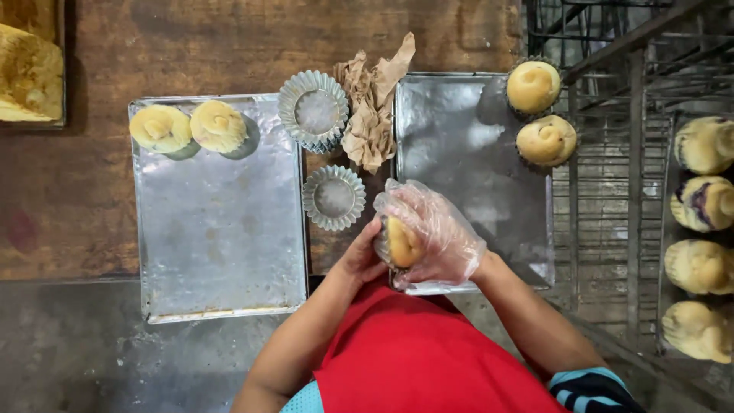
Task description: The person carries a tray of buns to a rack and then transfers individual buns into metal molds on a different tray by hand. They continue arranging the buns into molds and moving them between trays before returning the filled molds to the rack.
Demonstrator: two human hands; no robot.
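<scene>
Overhead view of a dark wooden worktable (69, 206), both forearms entering from the bottom edge and converging at centre.

Right hand (434, 237): sheathed in a clear plastic glove, wrist bent inward, forearm angled up and to the left from the lower right. Fingers curled and closed over a golden bun (403, 243), gripping it from the top and the outer side; loose glove film puffed above the knuckles.

Left hand (365, 256): bare, forearm rising diagonally from the lower left, wrist nearly straight. Fingers tucked under and against the bun's left side, close together; exact fingertip placement hidden beneath the bun and the glove, so not determinable whether a mould is pinched there.

Bun held in the air between both hands, above the near-left corner of the right metal tray (459, 153), just below an empty fluted tin (334, 197).

Second, larger stack of fluted tins (313, 109) farther up, between the two trays, beside a crumpled brown paper (373, 107).

Left metal tray (222, 229) bearing two swirled buns (189, 127) at its far edge, side by side, out of their tins.

Right metal tray bearing two buns in tins (540, 113) at its far right corner.

Wire rack (612, 191) at right, with a column of further buns (703, 237) along the frame edge, one streaked purple.

Red apron (428, 359) at bottom centre, between the forearms.
</scene>
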